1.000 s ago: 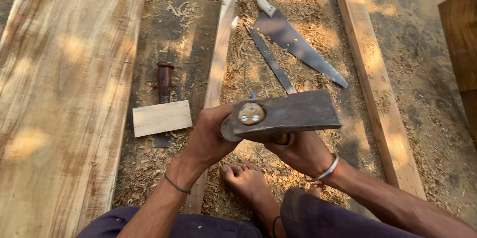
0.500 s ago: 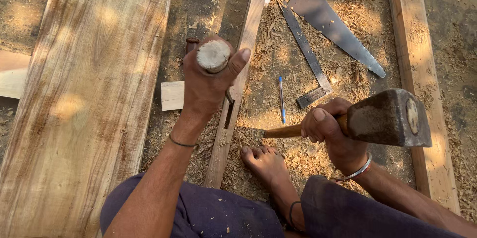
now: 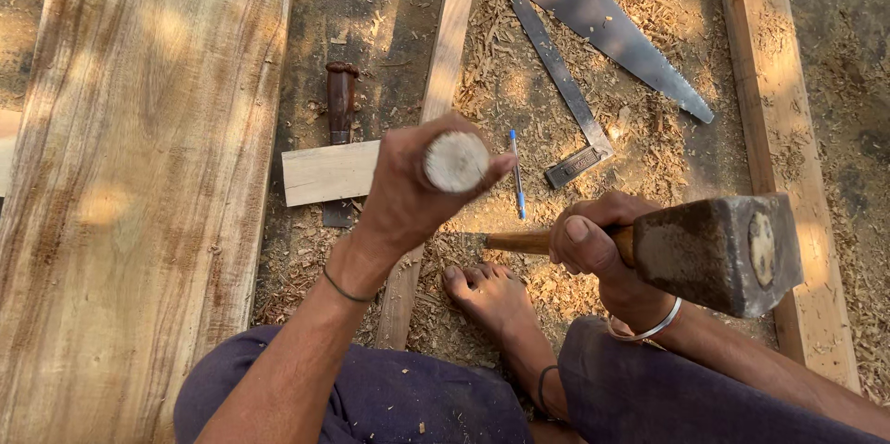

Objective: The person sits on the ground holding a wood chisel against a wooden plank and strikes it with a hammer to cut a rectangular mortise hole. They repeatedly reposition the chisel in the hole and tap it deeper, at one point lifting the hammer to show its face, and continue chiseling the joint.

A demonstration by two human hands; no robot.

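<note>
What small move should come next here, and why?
Probably bring the hammer across and down onto the round wooden handle end. The left hand holds that end up over the narrow strip, while the right hand has the hammer off to the side.

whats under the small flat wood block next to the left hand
A dark-handled tool runs under the small wood block; its dark end shows below. The covered middle is hidden, and the left hand hides the block's right end.
</note>
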